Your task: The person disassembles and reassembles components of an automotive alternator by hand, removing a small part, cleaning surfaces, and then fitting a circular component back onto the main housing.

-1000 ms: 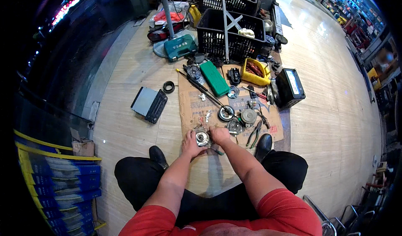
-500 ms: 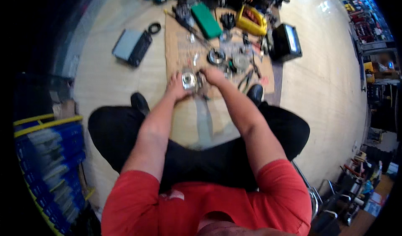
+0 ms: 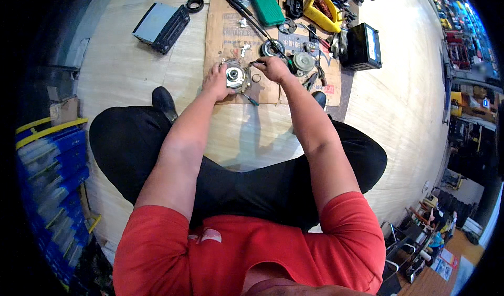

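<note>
A round metal part with a hub and shiny rim, like a compressor or pulley housing point(image 3: 235, 77), rests on the cardboard sheet point(image 3: 218, 38). My left hand point(image 3: 215, 83) wraps round its left side, thumb at the near edge. Just right of it, my right hand point(image 3: 272, 69) is closed in a pinch; a small dark piece shows at the fingertips, too small to name. Between hand and housing lies a small ring point(image 3: 256, 78). A teal-handled screwdriver point(image 3: 253, 101) sits at the housing's near side.
Beyond my right hand are a pulley ring point(image 3: 272, 49), a round grey motor point(image 3: 303, 61) and pliers point(image 3: 311, 80). Farther off lie a green case point(image 3: 266, 3) and a yellow container point(image 3: 322, 13). A black battery point(image 3: 364, 47) stands right, a car stereo unit point(image 3: 161, 27) left.
The whole scene sits higher in the picture, as my head has moved. My left hand stays on the metal housing; my right hand is slightly farther from it.
</note>
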`<state>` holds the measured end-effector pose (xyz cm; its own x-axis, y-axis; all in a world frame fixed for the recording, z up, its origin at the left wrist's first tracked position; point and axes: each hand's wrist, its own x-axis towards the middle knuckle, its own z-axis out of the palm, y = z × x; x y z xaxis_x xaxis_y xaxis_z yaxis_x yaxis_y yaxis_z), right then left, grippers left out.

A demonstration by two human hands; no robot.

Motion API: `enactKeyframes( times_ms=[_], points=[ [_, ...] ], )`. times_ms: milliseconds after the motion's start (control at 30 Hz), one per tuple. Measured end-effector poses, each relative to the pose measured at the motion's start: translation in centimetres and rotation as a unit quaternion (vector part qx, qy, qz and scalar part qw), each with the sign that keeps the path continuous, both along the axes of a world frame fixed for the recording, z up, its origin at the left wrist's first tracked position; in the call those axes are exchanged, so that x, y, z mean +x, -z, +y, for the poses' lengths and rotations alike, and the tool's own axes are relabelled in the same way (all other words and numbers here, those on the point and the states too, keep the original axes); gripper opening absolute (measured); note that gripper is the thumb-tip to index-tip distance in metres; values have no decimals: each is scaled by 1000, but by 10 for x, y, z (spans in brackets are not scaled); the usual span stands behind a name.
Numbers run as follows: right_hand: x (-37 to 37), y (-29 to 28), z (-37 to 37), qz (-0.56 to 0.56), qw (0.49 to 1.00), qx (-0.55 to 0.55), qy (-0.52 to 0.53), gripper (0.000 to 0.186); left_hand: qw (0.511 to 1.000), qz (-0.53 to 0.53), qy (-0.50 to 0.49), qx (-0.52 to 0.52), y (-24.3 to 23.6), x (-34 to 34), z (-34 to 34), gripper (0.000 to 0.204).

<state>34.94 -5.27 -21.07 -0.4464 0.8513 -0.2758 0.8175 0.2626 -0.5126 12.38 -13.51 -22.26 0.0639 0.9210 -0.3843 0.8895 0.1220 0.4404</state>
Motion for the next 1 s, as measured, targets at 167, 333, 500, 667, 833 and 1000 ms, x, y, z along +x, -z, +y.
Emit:
enactKeyframes(
  times_ms=[167,333,500,667,833,1000],
  points=[
    [-2,12,-22,10,982,-181,-48,41,1000,-8,-8,7,1,-2,-1,93],
    [-2,9,-44,38,973,-224,-50,36,1000,-18,-4,-2,-1,-1,1,94],
    [-12,9,-56,37,980,-185,-67,31,1000,-13,-13,0,1,-2,0,92],
    [-18,16,-50,8,984,-133,-121,28,1000,-18,-10,9,6,-5,-2,94],
    [-29,17,-44,-63,972,-105,-203,25,999,-26,-6,25,11,-12,-6,95],
    [-13,46,-33,-89,967,-83,-225,27,996,-75,22,41,10,0,6,106]
  ],
)
